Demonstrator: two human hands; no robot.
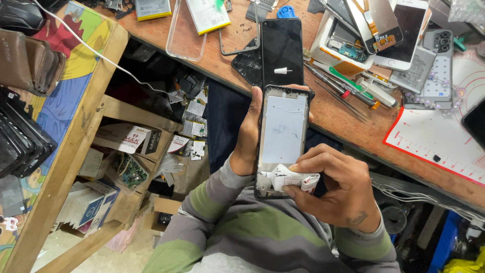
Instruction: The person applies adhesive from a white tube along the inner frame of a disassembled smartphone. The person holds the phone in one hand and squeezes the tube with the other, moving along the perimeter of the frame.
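I see my left hand [248, 132] wrapped around a black-rimmed phone frame with a pale grey inner plate [282, 136], fingers curled along its left edge and tips showing at the top and right side, holding it upright over my lap just in front of the worn wooden workbench [333, 114]. My right hand [336, 184] pinches a small crumpled white glue tube [292, 178] between thumb and forefinger, fingers closed tight on it — its thin nozzle lies against the lower left corner of the frame. Just beyond the frame, on the bench edge, lies a black glass phone screen [282, 50] with a tiny white cap [283, 71] resting on it. To its right sit a few thin screwdrivers with red and green collars [348, 91], then a heap of stripped phone parts [384, 35] and a white work mat with a red border [434, 134]. A clear soft phone case [186, 33] lies to the left of the screen. At far left stands a colourfully painted wooden shelf [76, 101] — small boxes are stuffed beneath it.
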